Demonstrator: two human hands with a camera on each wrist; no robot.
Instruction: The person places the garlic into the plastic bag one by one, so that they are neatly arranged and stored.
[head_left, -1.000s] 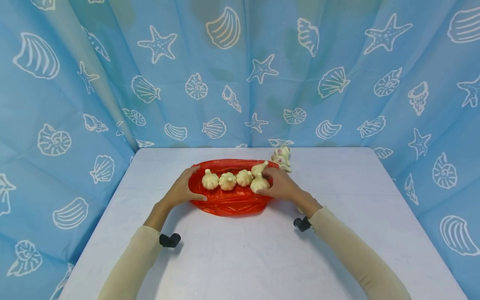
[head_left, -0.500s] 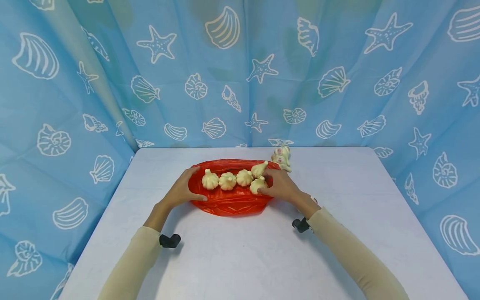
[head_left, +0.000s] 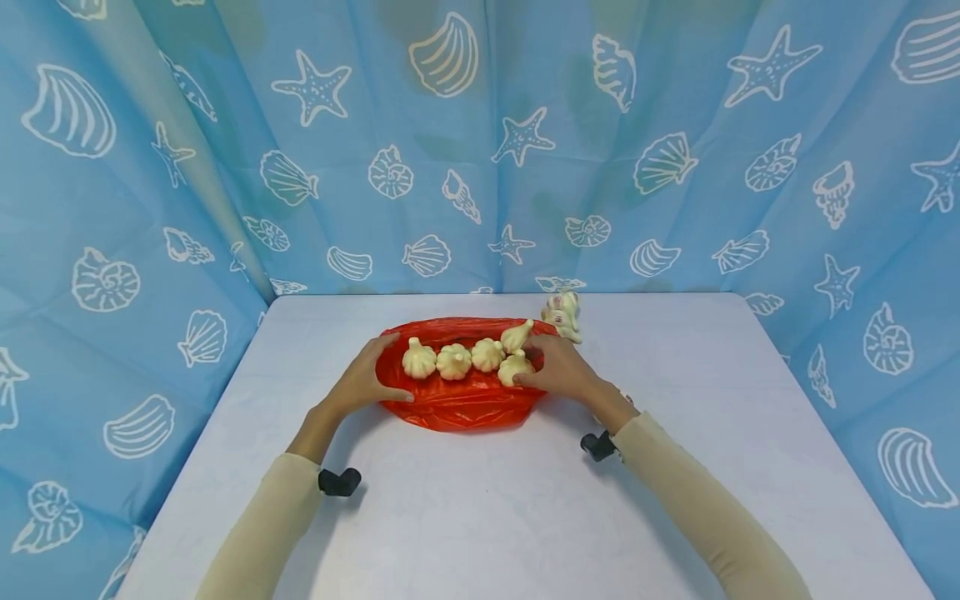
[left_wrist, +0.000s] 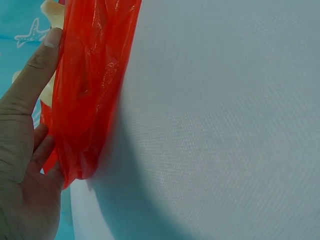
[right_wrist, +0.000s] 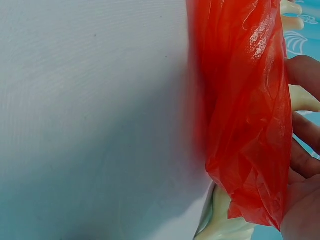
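Right hand [head_left: 561, 365]: at three o'clock on the bag [head_left: 465, 413], set wide in a C, thumb and fingers curved round that end. Its thumb tip meets the front bulb [head_left: 513, 367], its fingers lie by the rear bulb [head_left: 515, 337]; whether it squeezes either, I cannot tell.
Left hand [head_left: 362, 381]: at nine o'clock, also wide, curved round the opposite end, thumb along the near rim, fingers toward the far one. How firmly it holds the plastic does not show.
Bag: red, thin and creased, on the table [head_left: 480, 517] between the hands, its mouth gaping upward.
Garlic [head_left: 453, 362]: five bulbs in that mouth; three side by side from nine o'clock through the middle, two at the three o'clock end, front and rear.
Pale bunch [head_left: 562, 315]: on the table just beyond the bag, at two o'clock.
Curtain [head_left: 480, 150]: blue with white shells, standing at twelve o'clock.
Slip risk: the bulbs look loose and round, so tilting either end would probably roll them together or over the low near rim at six o'clock.
Tear risk: thin plastic may stretch or split if the hands pull apart unevenly.
Snag risk: the right thumb could drag the front bulb out if it withdrew carelessly.
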